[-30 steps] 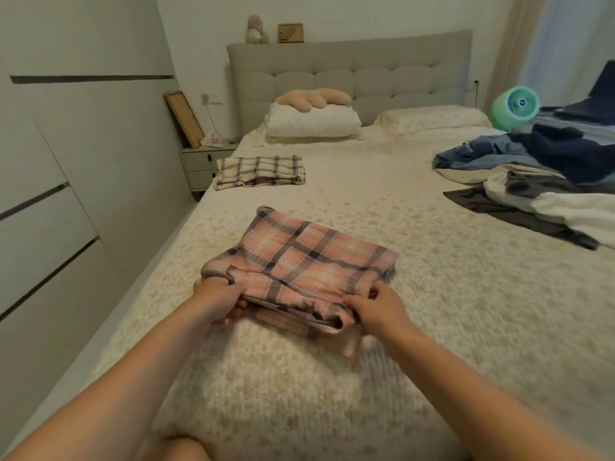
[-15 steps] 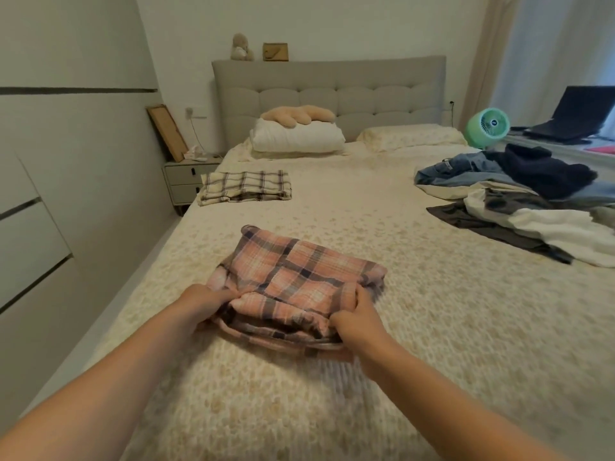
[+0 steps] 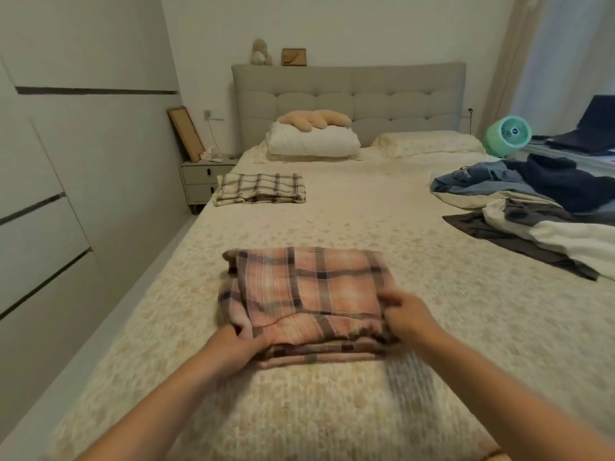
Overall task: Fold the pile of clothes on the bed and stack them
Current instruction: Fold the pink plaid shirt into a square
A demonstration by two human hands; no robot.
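Spanning the frame, bed (image 3: 382, 227) serves as folding surface. Unfolded clothes pile (image 3: 539, 207) at 3 o'clock, cream plaid fold (image 3: 259, 189) at 11, likely the stack base. Pink plaid garment (image 3: 309, 294) at centre: left hand (image 3: 239, 344) and right hand (image 3: 407, 316) pinch its near corners, probably squaring it.

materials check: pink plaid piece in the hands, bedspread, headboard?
Pink plaid garment: soft woven cloth, probably cotton or flannel; matte, drapes in limp folds, gripped by left hand and right hand. Bedspread: textured matte fabric, speckled and nubby, maybe quilted. Headboard: grey upholstery, padded tufted squares; fabric or faux leather, unclear.
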